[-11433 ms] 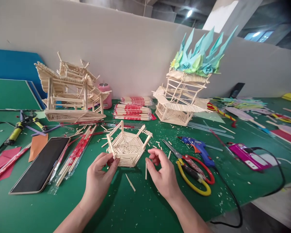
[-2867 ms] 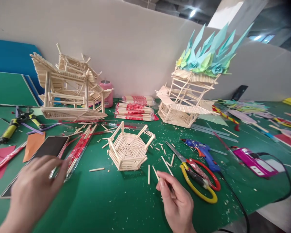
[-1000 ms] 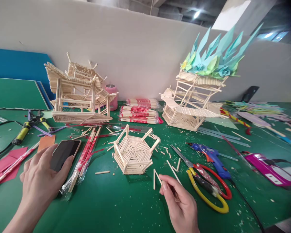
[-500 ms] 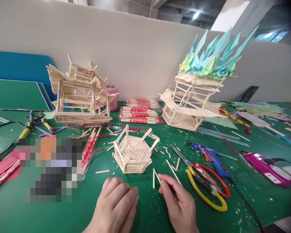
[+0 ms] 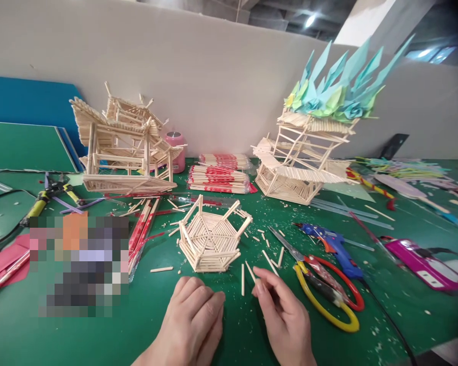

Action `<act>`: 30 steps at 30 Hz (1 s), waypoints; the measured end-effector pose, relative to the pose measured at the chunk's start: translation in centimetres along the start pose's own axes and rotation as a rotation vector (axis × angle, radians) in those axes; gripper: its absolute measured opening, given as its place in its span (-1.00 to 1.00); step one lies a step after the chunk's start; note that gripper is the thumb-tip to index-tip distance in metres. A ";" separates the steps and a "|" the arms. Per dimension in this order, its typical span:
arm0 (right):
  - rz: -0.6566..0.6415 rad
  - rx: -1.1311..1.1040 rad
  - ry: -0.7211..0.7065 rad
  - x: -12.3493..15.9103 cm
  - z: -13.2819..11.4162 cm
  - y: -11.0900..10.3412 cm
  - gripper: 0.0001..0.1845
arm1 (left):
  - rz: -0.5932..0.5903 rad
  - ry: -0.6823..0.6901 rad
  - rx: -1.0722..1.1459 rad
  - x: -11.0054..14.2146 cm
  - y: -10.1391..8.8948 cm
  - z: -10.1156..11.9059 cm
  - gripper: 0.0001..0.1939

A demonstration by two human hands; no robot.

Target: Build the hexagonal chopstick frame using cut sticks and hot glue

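Note:
Pinched between the thumb and forefinger of my right hand [image 5: 284, 315] is a short wooden stick [image 5: 250, 271], its far end pointing up and left. Another short stick [image 5: 242, 279] lies on the table just left of it. My left hand [image 5: 193, 317] is closed, knuckles up, close to the front edge of the view; its fingertips are hidden, so I cannot tell what they hold. In front of both hands stands a small hexagonal stick frame [image 5: 209, 239] with a woven-looking floor and several slanting posts. Scissors [image 5: 320, 279] with red and yellow handles lie right of my right hand.
A blue glue gun [image 5: 332, 249] and a purple power strip [image 5: 423, 264] lie to the right. Two larger stick models, a left one [image 5: 125, 157] and a right one [image 5: 290, 173], stand behind, with packs of sticks [image 5: 218, 179] between them. Pliers [image 5: 48, 198] lie at left.
My left hand has shifted slightly right. My right hand has moved a little right, and its pinched stick now stands farther from the stick lying beside it.

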State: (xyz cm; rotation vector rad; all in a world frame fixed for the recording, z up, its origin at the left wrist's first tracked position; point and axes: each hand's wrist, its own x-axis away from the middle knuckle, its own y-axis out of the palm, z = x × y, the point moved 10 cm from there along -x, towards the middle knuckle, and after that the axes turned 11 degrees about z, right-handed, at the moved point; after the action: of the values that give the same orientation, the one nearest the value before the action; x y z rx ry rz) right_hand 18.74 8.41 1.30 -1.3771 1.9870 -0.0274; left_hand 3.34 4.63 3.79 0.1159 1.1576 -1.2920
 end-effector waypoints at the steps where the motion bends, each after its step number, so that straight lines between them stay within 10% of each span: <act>1: 0.008 0.018 0.007 -0.1 0.2 -0.2 -0.82 | -0.017 0.004 -0.007 0.2 0.3 -0.2 -0.76; 12: 0.170 0.362 0.026 -5.1 5.0 -5.2 -0.69 | -0.018 -0.060 -0.001 0.9 0.7 -2.0 -0.77; 30: -0.026 0.525 -0.108 -5.1 4.9 -2.0 -0.70 | 0.002 -0.102 -0.013 1.2 0.6 -2.7 -0.80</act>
State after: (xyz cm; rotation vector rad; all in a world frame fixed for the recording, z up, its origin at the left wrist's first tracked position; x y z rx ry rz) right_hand 24.04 13.53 1.15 -1.0363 1.7080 -0.4448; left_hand 2.02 5.70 1.33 0.0409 1.0781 -1.2745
